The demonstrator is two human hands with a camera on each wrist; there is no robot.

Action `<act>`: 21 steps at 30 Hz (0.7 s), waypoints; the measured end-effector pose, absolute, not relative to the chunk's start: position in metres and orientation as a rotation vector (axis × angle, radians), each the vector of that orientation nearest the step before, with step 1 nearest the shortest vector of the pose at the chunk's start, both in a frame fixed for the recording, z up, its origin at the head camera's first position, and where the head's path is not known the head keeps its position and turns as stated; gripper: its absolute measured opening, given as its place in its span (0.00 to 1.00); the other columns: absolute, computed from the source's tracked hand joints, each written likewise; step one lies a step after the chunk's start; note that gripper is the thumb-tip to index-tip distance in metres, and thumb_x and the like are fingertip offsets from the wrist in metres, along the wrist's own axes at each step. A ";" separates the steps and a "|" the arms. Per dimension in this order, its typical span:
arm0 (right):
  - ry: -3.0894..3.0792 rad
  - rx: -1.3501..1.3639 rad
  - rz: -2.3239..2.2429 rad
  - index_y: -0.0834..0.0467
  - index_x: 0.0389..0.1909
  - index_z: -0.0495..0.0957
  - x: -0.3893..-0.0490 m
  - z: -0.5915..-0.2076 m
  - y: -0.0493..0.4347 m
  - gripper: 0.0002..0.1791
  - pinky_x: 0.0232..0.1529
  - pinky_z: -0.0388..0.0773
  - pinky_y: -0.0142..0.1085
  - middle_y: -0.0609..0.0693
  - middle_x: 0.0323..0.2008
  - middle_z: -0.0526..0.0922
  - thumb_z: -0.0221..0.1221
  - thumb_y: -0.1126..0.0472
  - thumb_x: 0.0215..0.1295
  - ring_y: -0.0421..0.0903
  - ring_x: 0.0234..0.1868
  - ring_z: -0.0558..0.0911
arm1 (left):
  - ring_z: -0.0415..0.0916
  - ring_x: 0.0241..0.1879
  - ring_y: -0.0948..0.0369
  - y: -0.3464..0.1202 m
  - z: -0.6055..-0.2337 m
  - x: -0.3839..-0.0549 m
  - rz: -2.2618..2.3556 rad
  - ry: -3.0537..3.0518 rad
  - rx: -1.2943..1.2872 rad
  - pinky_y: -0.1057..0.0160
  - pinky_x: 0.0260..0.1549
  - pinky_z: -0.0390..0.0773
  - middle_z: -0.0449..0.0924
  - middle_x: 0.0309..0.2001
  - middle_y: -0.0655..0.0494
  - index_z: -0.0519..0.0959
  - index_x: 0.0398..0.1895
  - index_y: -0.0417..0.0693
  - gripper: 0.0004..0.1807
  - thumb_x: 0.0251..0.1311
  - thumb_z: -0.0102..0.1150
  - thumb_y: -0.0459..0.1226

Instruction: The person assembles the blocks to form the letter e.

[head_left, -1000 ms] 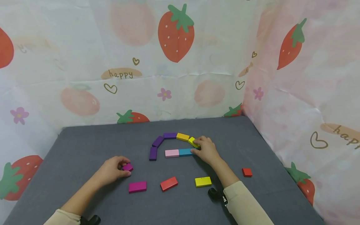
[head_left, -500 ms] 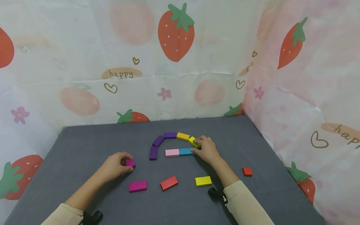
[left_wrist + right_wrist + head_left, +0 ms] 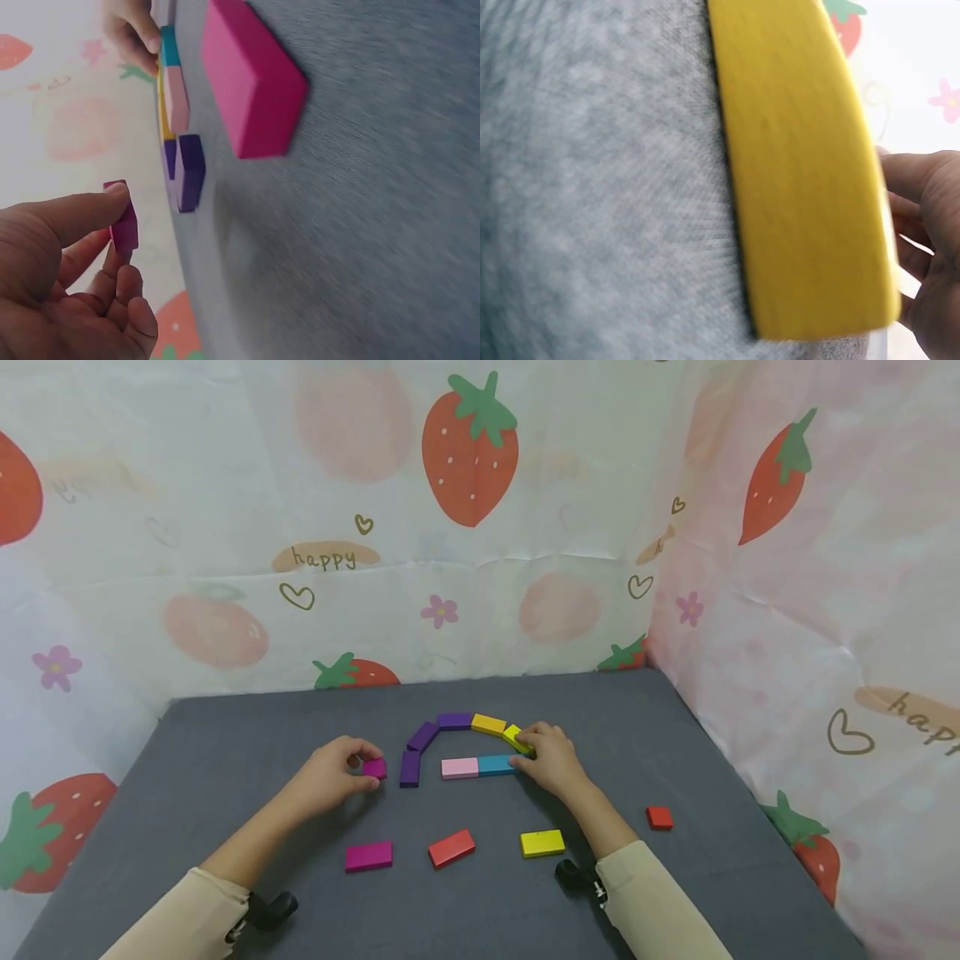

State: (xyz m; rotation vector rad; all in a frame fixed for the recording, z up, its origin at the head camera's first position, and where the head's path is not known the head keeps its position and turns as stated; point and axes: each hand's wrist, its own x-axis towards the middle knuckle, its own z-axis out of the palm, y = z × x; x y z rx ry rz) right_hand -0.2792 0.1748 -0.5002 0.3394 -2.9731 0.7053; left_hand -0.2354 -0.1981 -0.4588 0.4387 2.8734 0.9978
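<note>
More to the right and farther forward than a second ago in the head view, carrying the magenta block [image 3: 374,769] in the left hand [image 3: 333,777] to near the purple block [image 3: 409,769]: apparently closer to the arc [image 3: 453,722]. Reaching forward, right hand [image 3: 555,764] at the yellow block [image 3: 514,739]. In the left wrist view, pinching the magenta block in a narrow grip, seemingly off the worktop [image 3: 247,735]. In the right wrist view, partly hidden behind the near yellow block [image 3: 806,187]: cannot tell the right grip's opening or hold.

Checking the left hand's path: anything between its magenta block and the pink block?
Yes: in the head view, the leftmost purple block lies between the magenta block in the left hand and the pink block. Nothing visible stands between magenta and purple.
</note>
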 end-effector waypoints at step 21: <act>-2.966 0.344 0.699 0.56 0.63 0.81 -0.280 -0.502 0.176 0.28 0.62 0.70 0.51 0.52 0.60 0.79 0.69 0.49 0.66 0.53 0.59 0.73 | 0.74 0.49 0.54 -0.146 -0.461 -0.271 0.959 2.797 0.523 0.53 0.47 0.78 0.79 0.48 0.52 0.85 0.50 0.52 0.17 0.58 0.75 0.39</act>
